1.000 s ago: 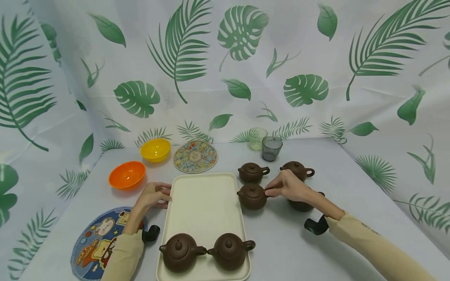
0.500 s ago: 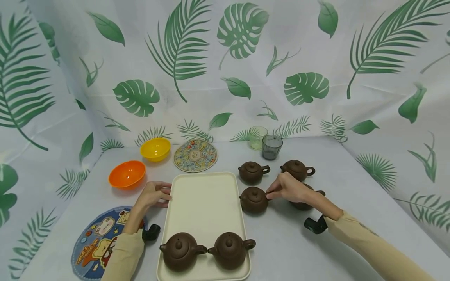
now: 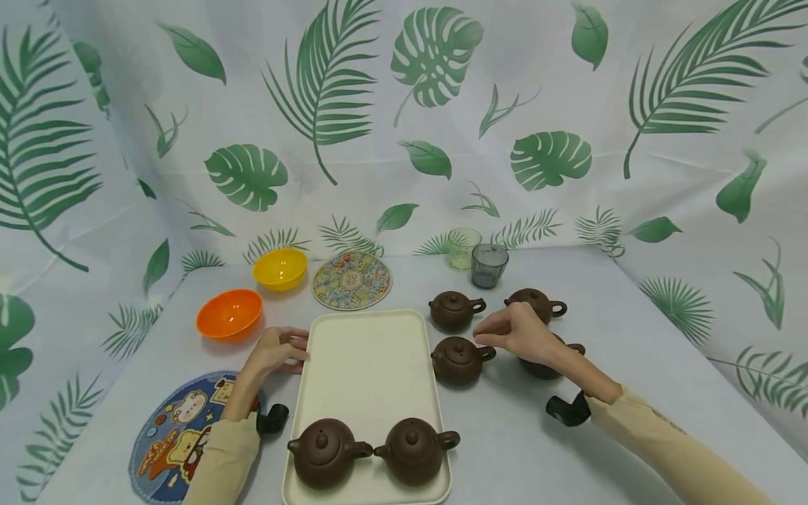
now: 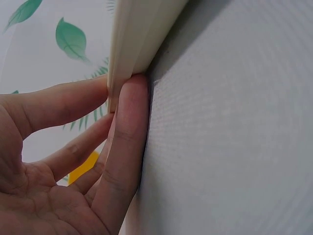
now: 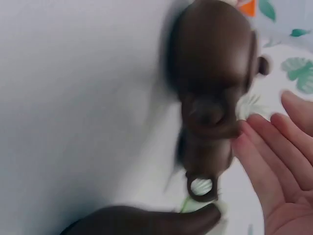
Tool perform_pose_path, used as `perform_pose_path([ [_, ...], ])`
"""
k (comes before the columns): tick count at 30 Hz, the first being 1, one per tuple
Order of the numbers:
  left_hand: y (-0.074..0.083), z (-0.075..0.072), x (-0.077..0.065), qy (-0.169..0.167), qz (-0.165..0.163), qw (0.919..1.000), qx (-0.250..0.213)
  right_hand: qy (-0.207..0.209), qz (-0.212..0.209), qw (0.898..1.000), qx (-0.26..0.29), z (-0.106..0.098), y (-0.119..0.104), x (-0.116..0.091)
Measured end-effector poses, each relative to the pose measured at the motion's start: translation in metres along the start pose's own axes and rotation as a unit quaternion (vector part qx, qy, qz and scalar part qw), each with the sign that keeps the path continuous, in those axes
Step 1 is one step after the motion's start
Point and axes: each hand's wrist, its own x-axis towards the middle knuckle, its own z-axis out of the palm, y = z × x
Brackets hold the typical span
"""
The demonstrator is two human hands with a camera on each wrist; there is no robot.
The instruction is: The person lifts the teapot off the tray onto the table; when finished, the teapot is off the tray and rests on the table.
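My left hand [image 3: 282,350] holds the left rim of a cream tray [image 3: 366,358]; in the left wrist view one finger [image 4: 132,105] lies under the tray's edge and the thumb meets its side. On the tray's near end stand two dark brown teapots [image 3: 323,452], spout against handle. My right hand [image 3: 519,331] hovers with relaxed fingers just above and beside the handle of another brown teapot [image 3: 459,361]. That teapot stands upright on the table, close to the tray's right edge. In the right wrist view the fingers are free of its looped handle [image 5: 210,128].
Behind that teapot is another teapot [image 3: 452,310], with two more [image 3: 538,303] partly hidden by my right hand. Two glasses [image 3: 489,265] stand farther back. A patterned round mat [image 3: 352,280], a yellow bowl [image 3: 280,269], an orange bowl [image 3: 229,314] and a blue mat [image 3: 170,435] lie left.
The teapot in my right hand was shifted slightly right and toward me, then let go. My right hand has lifted off its handle. My left hand stays at the tray.
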Motion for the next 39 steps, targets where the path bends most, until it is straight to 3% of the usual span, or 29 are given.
perform_pose_path([
  [5,0.001,0.0,0.0,0.0,-0.005,1.0,0.0,0.016,0.005,0.998,0.065,0.003,-0.026,-0.009],
  [13,0.002,0.0,0.0,0.003,-0.008,1.0,0.004,-0.062,0.019,0.992,0.107,0.027,-0.056,-0.03],
  [22,0.001,0.001,-0.001,0.003,-0.007,1.0,0.004,-0.104,-0.001,0.979,0.176,0.066,-0.063,-0.047],
  [30,-0.001,0.002,0.0,0.0,0.001,1.0,-0.004,-0.1,-0.035,0.978,0.18,0.078,-0.07,-0.058],
  [34,-0.001,0.002,0.0,0.001,-0.001,1.0,-0.004,-0.068,-0.044,0.983,0.164,0.084,-0.075,-0.065],
  [39,-0.001,0.001,-0.001,0.002,-0.001,1.0,-0.002,-0.039,-0.026,0.987,0.155,0.088,-0.077,-0.069],
])
